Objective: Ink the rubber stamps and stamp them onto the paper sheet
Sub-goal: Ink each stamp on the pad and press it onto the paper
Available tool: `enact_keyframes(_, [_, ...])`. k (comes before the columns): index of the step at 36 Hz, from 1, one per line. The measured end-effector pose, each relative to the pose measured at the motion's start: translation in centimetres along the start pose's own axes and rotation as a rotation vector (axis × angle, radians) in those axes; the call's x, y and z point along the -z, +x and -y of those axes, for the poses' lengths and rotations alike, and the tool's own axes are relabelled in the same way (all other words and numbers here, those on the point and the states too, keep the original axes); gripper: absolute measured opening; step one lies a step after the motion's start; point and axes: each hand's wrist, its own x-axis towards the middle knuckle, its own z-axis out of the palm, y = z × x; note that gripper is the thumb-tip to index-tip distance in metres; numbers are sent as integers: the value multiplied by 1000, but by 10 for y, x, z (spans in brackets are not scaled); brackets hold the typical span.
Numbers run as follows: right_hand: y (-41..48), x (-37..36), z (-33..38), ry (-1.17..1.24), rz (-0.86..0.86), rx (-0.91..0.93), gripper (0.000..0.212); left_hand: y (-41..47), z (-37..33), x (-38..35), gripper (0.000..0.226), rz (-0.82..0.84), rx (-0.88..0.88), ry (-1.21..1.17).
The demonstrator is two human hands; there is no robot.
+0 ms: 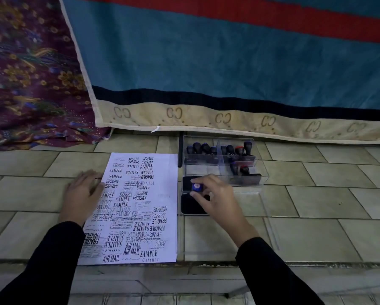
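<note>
We note a blue-and-red blanket [228, 51] along the back, and in front of it, on the clear table [316, 238], the paper sheet [169, 172] crowded with black prints, lying left of a clear box [259, 175] of stamps [204, 148]. The left hand [85, 190] lies flat, grip open, fingers on the sheet's left edge. The right hand [217, 199] has its grip closed, fingertips pinching a blue-topped stamp [195, 187] at the open ink pad [193, 205] just right of the sheet; contact with the pad we cannot tell.
</note>
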Motion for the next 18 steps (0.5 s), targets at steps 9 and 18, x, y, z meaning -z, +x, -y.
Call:
enact_keyframes(9, [-5, -6, -3, -33, 38, -47, 27, -7, -7, -2, 58, -25, 32, 58])
enact_keyframes(18, [-9, -8, -2, -39, 39, -77, 32, -10, -8, 0, 56, -24, 6, 66])
